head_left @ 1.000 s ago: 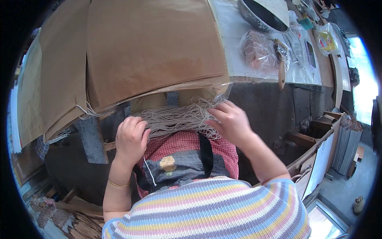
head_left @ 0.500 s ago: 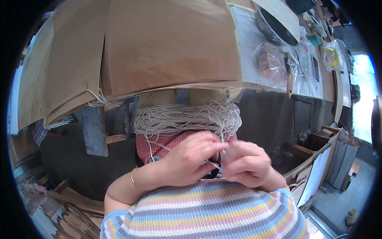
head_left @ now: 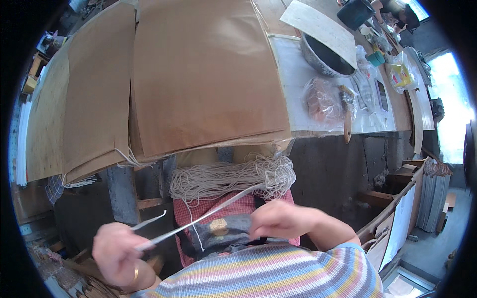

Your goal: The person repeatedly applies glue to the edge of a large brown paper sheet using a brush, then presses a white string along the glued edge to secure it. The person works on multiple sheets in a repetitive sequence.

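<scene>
My left hand is out at the lower left, closed around a white cord. The cord stretches tight from this fist up to the right end of a thick bundle of white cord. A short free end sticks out beyond the fist. Over the lap, my right hand has its fingers curled together; what they hold, if anything, is hidden. The bundle lies across my knees at the table's edge, over red checked cloth. One loose strand hangs down beside a dark grey cloth with a gold patch.
Large brown paper sheets cover the table ahead. To the right are a round basin under a board, a plastic-wrapped lump and a wooden-handled brush. A wooden crate stands at the lower right.
Both hands were together at my chest; now the left has swung far out to the lower left, drawing the cord taut. The right stays over the lap. The view has tilted up slightly.
</scene>
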A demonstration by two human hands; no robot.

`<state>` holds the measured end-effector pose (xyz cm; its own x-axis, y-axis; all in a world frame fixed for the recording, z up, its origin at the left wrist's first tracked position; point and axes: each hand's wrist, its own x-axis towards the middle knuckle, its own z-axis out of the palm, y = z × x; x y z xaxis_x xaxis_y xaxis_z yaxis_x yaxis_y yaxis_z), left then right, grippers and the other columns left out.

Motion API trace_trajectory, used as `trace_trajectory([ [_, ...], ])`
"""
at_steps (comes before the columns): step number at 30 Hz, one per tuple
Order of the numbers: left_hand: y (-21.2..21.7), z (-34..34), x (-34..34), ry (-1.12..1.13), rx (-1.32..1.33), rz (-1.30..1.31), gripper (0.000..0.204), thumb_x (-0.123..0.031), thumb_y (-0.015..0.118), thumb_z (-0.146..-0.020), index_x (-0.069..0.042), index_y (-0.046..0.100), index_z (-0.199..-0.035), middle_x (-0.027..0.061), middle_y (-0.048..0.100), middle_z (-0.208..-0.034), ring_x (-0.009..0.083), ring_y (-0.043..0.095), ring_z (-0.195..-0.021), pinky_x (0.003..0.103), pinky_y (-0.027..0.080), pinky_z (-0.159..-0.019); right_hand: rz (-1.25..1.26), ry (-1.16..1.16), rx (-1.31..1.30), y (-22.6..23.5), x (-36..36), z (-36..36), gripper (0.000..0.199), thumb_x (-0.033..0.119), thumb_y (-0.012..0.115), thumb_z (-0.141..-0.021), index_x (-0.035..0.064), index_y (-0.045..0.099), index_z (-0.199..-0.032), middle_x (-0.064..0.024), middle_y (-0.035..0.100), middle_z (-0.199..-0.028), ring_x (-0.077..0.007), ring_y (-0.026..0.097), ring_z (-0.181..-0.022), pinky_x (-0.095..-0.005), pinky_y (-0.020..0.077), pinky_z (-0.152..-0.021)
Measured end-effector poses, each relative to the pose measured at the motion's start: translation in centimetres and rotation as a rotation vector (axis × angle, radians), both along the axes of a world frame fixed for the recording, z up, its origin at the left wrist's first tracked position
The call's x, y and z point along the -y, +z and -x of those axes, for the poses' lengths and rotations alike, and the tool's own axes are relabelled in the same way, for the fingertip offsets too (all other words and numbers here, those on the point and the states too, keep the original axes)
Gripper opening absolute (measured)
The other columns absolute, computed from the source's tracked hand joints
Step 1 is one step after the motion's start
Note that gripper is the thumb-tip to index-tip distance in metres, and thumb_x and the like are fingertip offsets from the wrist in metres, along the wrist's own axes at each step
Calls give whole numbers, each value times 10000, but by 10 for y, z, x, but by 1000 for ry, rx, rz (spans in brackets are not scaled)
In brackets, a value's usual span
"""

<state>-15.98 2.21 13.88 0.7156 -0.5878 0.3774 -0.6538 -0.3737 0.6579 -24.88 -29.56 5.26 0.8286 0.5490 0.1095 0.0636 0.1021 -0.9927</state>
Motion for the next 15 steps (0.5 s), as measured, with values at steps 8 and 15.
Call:
trace_trajectory([
  [8,9,-29,1,-179,-41,257,99,-87,599,-767,7,631,-753,66,446,-489,187,401,-414,298,284,-426,255,-262,306,1,-16,-30,401,126,686,-828,2,563,-1189,-172,579,-1083,-322,586,-989,-418,498,-829],
  [15,17,-41,-14,226,130,-298,119,1,522,-867,45,631,-880,98,525,-707,206,470,-620,305,359,-585,537,-449,171,32,60,-26,173,-39,691,-755,50,727,-899,-62,628,-703,-203,617,-660,-317,488,-577],
])
